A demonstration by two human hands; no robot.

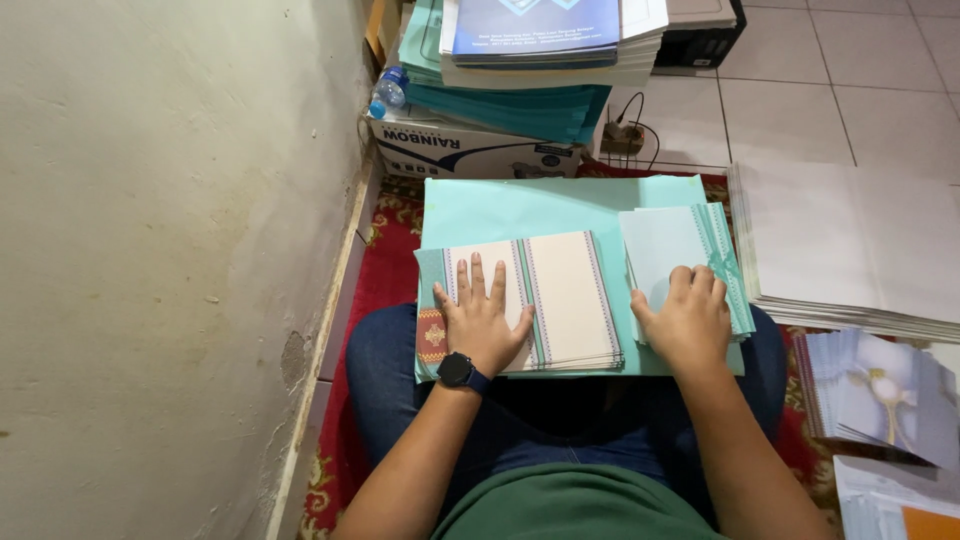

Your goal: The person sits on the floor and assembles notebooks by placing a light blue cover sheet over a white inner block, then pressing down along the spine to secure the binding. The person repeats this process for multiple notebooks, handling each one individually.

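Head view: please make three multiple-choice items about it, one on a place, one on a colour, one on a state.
1. Where does the left hand rest?
A. on the cream cards
B. on the white sheets
C. on the box

2. What colour is the board on the lap?
A. red
B. light teal
C. black

3. How is the left hand?
A. in a fist
B. flat, fingers spread
C. lifted in the air

Answers: 1 A, the palm lies on the striped cream stack. 2 B, the surface under both stacks is pale teal. 3 B, the fingers lie apart and flat, while the right hand rests on the teal cards.
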